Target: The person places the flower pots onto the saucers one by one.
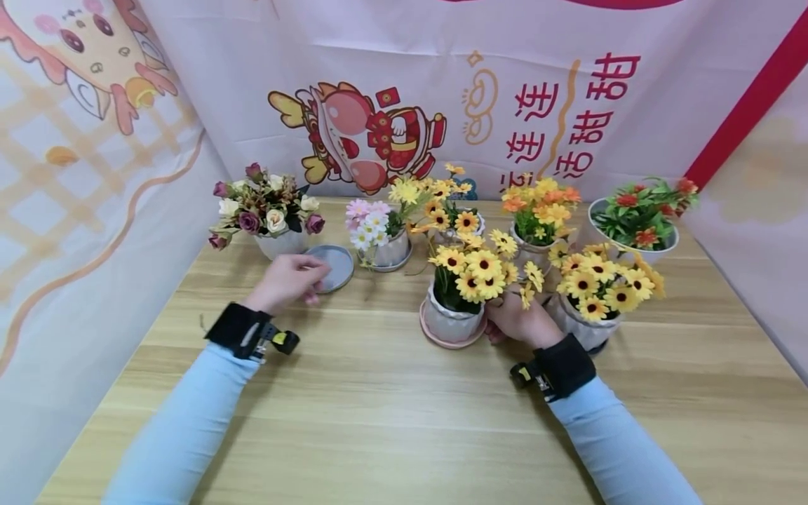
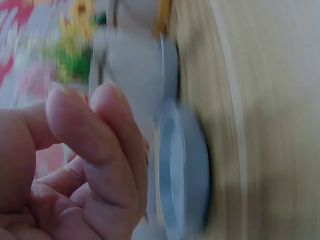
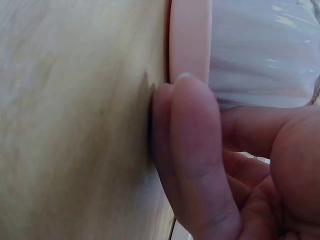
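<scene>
My right hand (image 1: 520,319) pinches the rim of a pink saucer (image 3: 190,40), fingertips low beside the wooden table and thumb on the pot side. On that saucer stands a whitish pot of yellow daisies (image 1: 449,319). My left hand (image 1: 287,282), holding nothing, hovers with loosely bent fingers at the near left edge of a bare blue-grey saucer (image 1: 337,265). The left wrist view has this saucer (image 2: 192,170) just beyond the fingers. Behind the left hand is a white pot of purple and cream roses (image 1: 278,245).
A pot of pink and white flowers (image 1: 393,251) stands right of the bare saucer. Orange flowers (image 1: 543,210) and a red-flowered plant (image 1: 631,217) are at the back right. Another yellow daisy pot (image 1: 590,330) stands close beside the right hand. A printed cloth (image 1: 391,42) hangs behind.
</scene>
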Action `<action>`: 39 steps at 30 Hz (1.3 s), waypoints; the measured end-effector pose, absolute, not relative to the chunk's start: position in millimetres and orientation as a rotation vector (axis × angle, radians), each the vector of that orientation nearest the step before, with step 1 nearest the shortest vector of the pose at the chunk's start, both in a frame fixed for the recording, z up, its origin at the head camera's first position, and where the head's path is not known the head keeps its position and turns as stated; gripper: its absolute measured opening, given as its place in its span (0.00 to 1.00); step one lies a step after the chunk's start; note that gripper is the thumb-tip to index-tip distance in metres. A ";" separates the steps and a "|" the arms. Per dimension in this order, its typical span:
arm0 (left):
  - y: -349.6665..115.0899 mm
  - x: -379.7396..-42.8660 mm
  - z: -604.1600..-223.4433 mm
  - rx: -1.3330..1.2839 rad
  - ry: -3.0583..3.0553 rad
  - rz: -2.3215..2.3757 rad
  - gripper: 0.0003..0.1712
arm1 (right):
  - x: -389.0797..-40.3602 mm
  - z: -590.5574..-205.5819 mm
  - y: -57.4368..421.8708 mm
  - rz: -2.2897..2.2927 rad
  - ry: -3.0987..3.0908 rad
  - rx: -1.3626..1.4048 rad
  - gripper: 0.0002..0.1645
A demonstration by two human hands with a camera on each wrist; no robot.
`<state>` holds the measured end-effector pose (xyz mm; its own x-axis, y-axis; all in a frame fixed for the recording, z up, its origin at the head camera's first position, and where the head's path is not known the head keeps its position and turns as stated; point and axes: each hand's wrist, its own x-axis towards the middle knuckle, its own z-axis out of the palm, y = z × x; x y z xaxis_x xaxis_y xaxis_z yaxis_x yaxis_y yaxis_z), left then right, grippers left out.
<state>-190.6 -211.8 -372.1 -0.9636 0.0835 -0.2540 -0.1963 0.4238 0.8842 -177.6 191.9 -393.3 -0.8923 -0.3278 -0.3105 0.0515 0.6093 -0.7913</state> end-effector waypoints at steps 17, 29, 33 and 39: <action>-273.9 -192.1 -384.2 -0.397 2.348 1.589 0.33 | -176.3 -394.5 191.7 -1.166 2.413 -0.218 0.25; -248.4 -217.8 -392.1 -0.373 2.380 1.512 0.29 | -175.8 -393.0 190.0 -1.160 2.431 -0.226 0.21; -248.6 -216.8 -389.7 -0.369 2.401 1.463 0.28 | -174.0 -392.8 190.6 -1.181 2.435 -0.246 0.19; -260.6 -207.9 -382.7 -0.313 2.473 1.407 0.30 | -154.8 -375.7 194.5 -1.041 2.590 -0.312 0.20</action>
<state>-207.9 -260.6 -382.7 -0.9376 -0.0499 -0.3440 -0.3212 0.5027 0.8026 -154.8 194.5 -375.7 -0.9213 -0.3199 -0.2210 -0.0780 0.7090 -0.7009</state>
